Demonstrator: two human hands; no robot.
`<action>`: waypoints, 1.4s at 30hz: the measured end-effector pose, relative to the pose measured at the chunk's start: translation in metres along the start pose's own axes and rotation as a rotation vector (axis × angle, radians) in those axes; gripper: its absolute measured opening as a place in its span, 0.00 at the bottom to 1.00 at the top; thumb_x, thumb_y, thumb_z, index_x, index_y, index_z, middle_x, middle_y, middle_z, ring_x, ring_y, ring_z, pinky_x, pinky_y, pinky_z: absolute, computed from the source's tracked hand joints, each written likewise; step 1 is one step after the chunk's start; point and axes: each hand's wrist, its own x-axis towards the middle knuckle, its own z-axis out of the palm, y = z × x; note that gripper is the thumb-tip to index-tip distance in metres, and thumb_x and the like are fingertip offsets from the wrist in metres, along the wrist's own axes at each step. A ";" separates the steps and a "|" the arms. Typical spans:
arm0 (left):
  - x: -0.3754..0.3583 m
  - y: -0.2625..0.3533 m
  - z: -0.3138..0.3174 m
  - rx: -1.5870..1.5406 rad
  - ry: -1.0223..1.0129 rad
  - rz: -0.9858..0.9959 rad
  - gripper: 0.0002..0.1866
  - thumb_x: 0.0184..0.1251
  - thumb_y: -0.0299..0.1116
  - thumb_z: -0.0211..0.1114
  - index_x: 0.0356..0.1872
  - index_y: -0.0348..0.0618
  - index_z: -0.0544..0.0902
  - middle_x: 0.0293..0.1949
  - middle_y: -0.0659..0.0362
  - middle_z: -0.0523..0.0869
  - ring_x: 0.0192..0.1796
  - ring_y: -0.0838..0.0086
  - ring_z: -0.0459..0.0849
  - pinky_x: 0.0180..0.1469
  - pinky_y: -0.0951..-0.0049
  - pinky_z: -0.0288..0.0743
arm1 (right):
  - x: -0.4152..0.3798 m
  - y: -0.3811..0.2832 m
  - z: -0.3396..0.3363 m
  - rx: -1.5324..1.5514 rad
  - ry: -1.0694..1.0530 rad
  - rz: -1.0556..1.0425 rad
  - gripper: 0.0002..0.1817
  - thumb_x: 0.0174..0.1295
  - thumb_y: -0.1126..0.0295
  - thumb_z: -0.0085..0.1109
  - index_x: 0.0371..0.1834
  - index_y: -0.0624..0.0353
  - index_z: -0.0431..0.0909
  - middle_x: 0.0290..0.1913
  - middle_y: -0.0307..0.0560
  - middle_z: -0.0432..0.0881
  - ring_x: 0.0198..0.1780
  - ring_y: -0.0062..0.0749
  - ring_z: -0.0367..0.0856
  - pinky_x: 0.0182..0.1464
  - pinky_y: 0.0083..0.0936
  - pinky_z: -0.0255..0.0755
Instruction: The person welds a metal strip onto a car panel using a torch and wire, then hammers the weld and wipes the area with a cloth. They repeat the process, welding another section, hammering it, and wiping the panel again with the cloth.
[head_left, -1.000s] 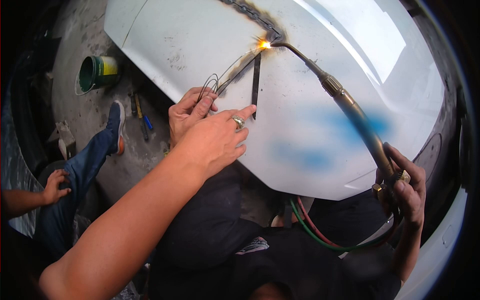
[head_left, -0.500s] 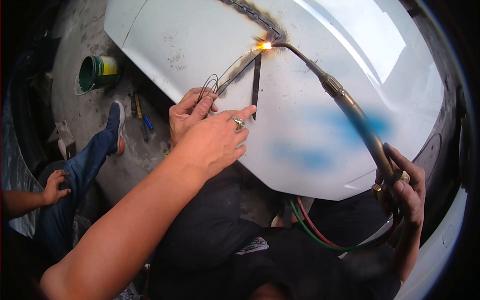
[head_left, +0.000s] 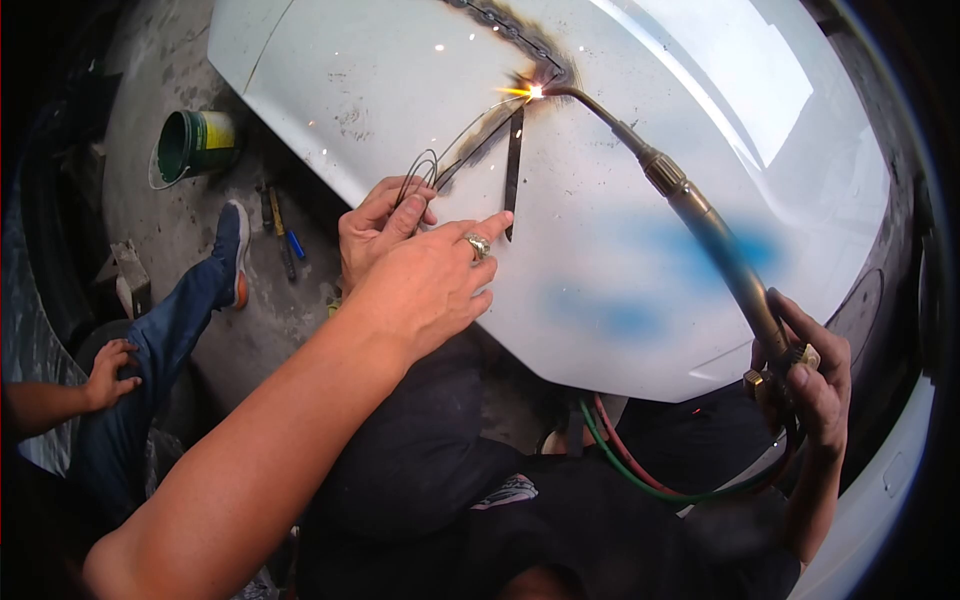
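In my left hand (head_left: 375,225), fingers closed, is a coiled thin wire (head_left: 425,168); its far end reaches the bright flame (head_left: 537,91). Another person's ringed hand (head_left: 440,275) partly covers my left hand. That person's fingertip presses a dark metal strip (head_left: 514,165) against the white car panel (head_left: 620,180). My right hand (head_left: 820,375) grips a brass welding torch (head_left: 720,235) near its valve knobs. The torch tip is at a scorched seam (head_left: 490,135), and small sparks fly around it.
Red and green hoses (head_left: 640,478) loop below the torch. A green bucket (head_left: 190,145) stands on the floor at the left, with tools (head_left: 280,230) nearby. A leg in jeans (head_left: 170,325) extends there, a hand (head_left: 110,375) resting on it.
Scattered sparks now fly over the panel, and the flame streaks further left. Hands, torch and metal strip stay nearly in place.
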 end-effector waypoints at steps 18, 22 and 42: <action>0.001 -0.003 -0.008 0.022 0.009 -0.008 0.07 0.81 0.28 0.64 0.49 0.34 0.83 0.41 0.62 0.86 0.42 0.82 0.83 0.47 0.79 0.79 | 0.001 0.000 0.000 0.000 0.011 -0.004 0.43 0.60 0.55 0.67 0.75 0.72 0.72 0.35 0.54 0.86 0.23 0.28 0.84 0.24 0.21 0.78; 0.001 -0.003 -0.008 0.018 -0.005 -0.009 0.08 0.82 0.29 0.63 0.49 0.34 0.83 0.42 0.62 0.86 0.42 0.83 0.83 0.47 0.79 0.79 | 0.001 -0.003 0.001 0.010 -0.003 0.013 0.43 0.59 0.56 0.67 0.75 0.72 0.72 0.35 0.54 0.86 0.23 0.27 0.84 0.24 0.21 0.78; 0.002 0.000 -0.008 0.018 0.001 -0.037 0.09 0.82 0.32 0.64 0.49 0.35 0.82 0.41 0.63 0.84 0.36 0.86 0.81 0.42 0.82 0.78 | 0.004 -0.004 0.001 0.002 0.006 0.016 0.43 0.60 0.55 0.66 0.75 0.72 0.71 0.35 0.54 0.85 0.22 0.28 0.84 0.23 0.21 0.78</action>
